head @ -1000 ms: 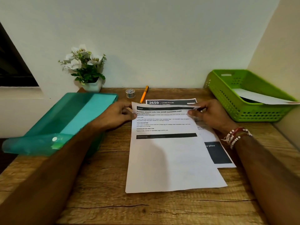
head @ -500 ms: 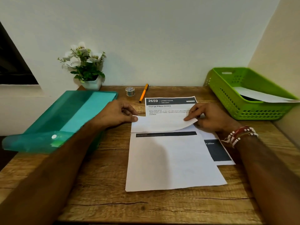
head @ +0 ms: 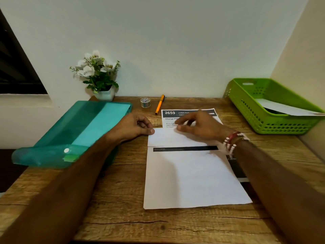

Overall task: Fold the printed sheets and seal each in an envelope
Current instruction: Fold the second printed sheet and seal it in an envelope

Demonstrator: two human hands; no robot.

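As the top of a printed sheet lies turned down over its own text, a person works the fold at a wooden counter. The left hand, fingers curled, pins the flap's left corner under the thumb. The right hand, fingers loosely extended and blurred, touches the fold near its middle and grips nothing.

The first fold appears to be in hand, with the crease not yet pressed flat along its length. The next move likely calls for a firm sweep outward along that crease. The lower part then comes up, side edges kept square so the packet fits an envelope.

The sheet is thin matte white paper with a black band just below the flap, and it sits centre-counter on a second sheet headed "2659". The counter is rough-grained plank, cracked near the front. To the left lies a translucent teal plastic folder with a snap stud. To the right a perforated green basket holds white paper; whether that is an envelope cannot be told. A clear tape roll and an orange pen lie by the wall.
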